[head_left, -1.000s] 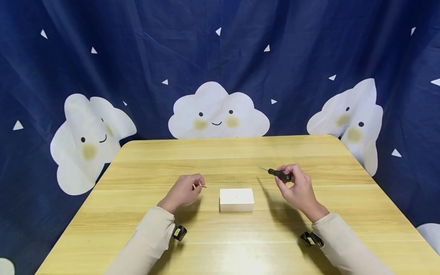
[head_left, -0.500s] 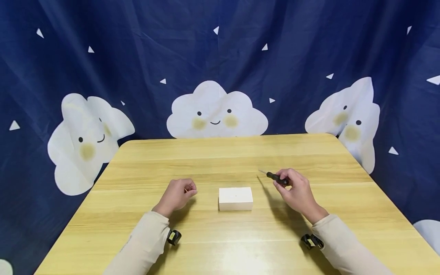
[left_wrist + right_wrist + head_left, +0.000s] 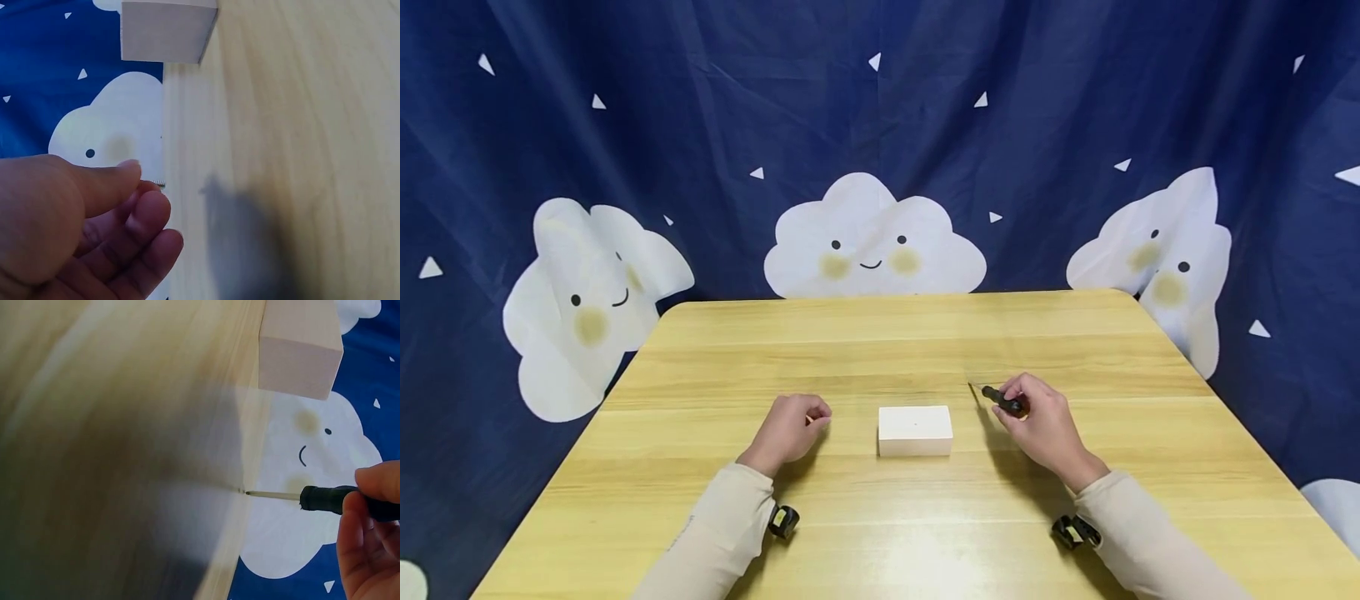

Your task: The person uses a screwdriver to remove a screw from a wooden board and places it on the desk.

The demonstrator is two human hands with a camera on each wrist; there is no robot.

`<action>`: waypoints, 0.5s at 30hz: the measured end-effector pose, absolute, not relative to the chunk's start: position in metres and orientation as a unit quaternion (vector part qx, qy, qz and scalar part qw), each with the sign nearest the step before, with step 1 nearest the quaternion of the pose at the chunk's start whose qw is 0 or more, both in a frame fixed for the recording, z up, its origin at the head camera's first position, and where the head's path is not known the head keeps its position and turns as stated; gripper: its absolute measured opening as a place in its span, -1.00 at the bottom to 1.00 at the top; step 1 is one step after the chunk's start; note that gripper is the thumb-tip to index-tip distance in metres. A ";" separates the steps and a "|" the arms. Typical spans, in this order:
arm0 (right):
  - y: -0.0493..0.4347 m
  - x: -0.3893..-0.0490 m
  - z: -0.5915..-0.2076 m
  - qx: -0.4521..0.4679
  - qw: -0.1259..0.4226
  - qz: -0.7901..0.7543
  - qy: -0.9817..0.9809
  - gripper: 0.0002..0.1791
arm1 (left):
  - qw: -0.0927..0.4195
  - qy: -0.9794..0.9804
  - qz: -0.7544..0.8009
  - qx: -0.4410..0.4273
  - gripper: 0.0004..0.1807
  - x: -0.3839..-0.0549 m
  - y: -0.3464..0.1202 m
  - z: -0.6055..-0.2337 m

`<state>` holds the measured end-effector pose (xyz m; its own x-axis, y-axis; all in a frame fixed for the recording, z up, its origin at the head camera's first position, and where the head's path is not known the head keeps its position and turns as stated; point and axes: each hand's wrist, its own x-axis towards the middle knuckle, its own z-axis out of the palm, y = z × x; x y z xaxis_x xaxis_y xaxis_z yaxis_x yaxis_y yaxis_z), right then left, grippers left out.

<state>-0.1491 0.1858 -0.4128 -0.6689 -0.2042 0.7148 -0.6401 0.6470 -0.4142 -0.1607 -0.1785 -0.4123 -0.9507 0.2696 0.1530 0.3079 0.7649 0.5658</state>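
My left hand [image 3: 788,430] is held over the table, left of a white block [image 3: 914,435]. Between its thumb and fingertips it pinches a small screw [image 3: 159,183]; only the threaded end pokes out in the left wrist view. A tiny dark spot marks the middle of the block's top. On the block's right side, my right hand [image 3: 1051,429] grips a screwdriver [image 3: 1003,400] by its black handle. The thin metal shaft [image 3: 275,495] points forward and to the left, its dark tip near the tabletop; whether it touches I cannot tell.
The light wooden table [image 3: 715,350] has rounded far corners. Behind it hangs a dark blue curtain [image 3: 730,100] printed with white clouds. Black camera mounts [image 3: 783,522] sit on both wrists, over beige sleeves [image 3: 715,533].
My left hand has drawn back to the left, away from the block, and then stayed nearly still. My right hand has come down slightly, with the screwdriver's tip lower. The block stays put.
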 end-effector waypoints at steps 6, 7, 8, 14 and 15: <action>0.187 -0.149 -0.417 0.274 0.322 0.283 -0.861 -0.58 | 0.008 -0.941 -0.303 -0.148 -0.90 -0.161 -0.178 -0.417; 0.187 -0.149 -0.417 0.278 0.314 0.276 -0.865 -0.59 | 0.005 -0.942 -0.302 -0.148 -0.89 -0.160 -0.177 -0.417; 0.187 -0.148 -0.418 0.280 0.302 0.271 -0.870 -0.60 | 0.003 -0.942 -0.302 -0.148 -0.88 -0.160 -0.177 -0.417; 0.185 -0.142 -0.417 0.257 0.195 0.261 -0.910 -0.74 | 0.005 -0.942 -0.296 -0.158 -0.91 -0.160 -0.175 -0.418; 0.185 -0.141 -0.416 0.253 0.175 0.263 -0.915 -0.76 | 0.006 -0.942 -0.295 -0.162 -0.92 -0.160 -0.175 -0.419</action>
